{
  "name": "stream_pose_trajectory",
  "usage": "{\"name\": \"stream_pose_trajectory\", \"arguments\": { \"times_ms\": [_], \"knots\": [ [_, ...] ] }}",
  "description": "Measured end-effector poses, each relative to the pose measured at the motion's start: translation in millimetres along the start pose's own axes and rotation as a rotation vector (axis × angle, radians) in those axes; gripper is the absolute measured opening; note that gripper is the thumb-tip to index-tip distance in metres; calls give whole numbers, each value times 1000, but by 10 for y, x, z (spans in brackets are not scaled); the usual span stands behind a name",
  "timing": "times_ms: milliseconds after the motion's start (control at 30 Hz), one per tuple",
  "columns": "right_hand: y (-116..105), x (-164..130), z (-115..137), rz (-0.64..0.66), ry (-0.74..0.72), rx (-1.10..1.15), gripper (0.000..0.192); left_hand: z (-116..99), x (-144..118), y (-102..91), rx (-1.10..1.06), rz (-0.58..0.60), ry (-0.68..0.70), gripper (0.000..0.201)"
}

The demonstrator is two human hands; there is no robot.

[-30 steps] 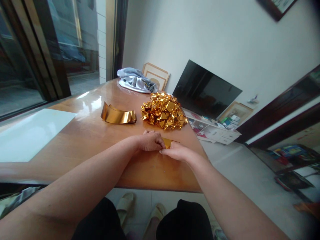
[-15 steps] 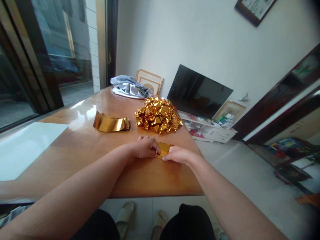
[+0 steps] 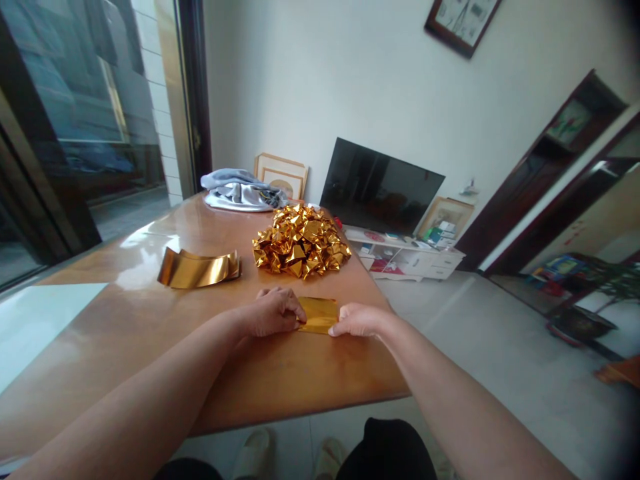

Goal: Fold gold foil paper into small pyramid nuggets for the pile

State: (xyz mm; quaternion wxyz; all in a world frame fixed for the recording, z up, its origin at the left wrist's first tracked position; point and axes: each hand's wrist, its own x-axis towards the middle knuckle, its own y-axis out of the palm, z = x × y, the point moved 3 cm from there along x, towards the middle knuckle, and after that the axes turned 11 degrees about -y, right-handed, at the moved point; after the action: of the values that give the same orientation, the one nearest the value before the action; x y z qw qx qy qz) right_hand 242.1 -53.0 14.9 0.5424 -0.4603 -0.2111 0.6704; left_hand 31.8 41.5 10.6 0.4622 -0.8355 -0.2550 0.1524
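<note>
A small flat sheet of gold foil paper [image 3: 319, 315] lies between my hands, low over the near part of the wooden table [image 3: 295, 380]. My left hand [image 3: 274, 312] is closed on its left edge, fingers curled. On the opposite edge my right hand [image 3: 357, 320] pinches it with the thumb in front. Just beyond my hands sits a heap of folded gold foil pieces [image 3: 303, 243]. To the left of that heap rests a curved stack of flat gold foil sheets [image 3: 199, 268].
A pale sheet [image 3: 45, 327] covers the table's left side. Blue-grey cloth [image 3: 243, 190] lies at the far end, before leaning frames [image 3: 283, 175]. Beyond the table's right edge stand a white cabinet [image 3: 415, 260] and a television [image 3: 380, 187].
My hands have drawn apart, and more of the gold sheet shows between them. The camera view has shifted, so the table and the things on it appear lower and further left.
</note>
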Motion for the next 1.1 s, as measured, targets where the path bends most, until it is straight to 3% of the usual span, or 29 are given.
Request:
{"name": "stream_pose_trajectory", "arguments": {
  "times_ms": [667,867,1000,1100],
  "knots": [
    [34,-146,-335,-15,-85,280,10,22,-9,-18,32,-14,4,18],
    [-158,-182,-257,-94,-200,471,11,49,-6,-20,-7,-34,28,15],
    [-358,-56,-146,-198,-246,491,19,88,30,-48,-41,-64,43,15],
    [-416,83,-34,-240,-364,550,24,52,20,-53,-26,-57,80,14]
  ]
}}
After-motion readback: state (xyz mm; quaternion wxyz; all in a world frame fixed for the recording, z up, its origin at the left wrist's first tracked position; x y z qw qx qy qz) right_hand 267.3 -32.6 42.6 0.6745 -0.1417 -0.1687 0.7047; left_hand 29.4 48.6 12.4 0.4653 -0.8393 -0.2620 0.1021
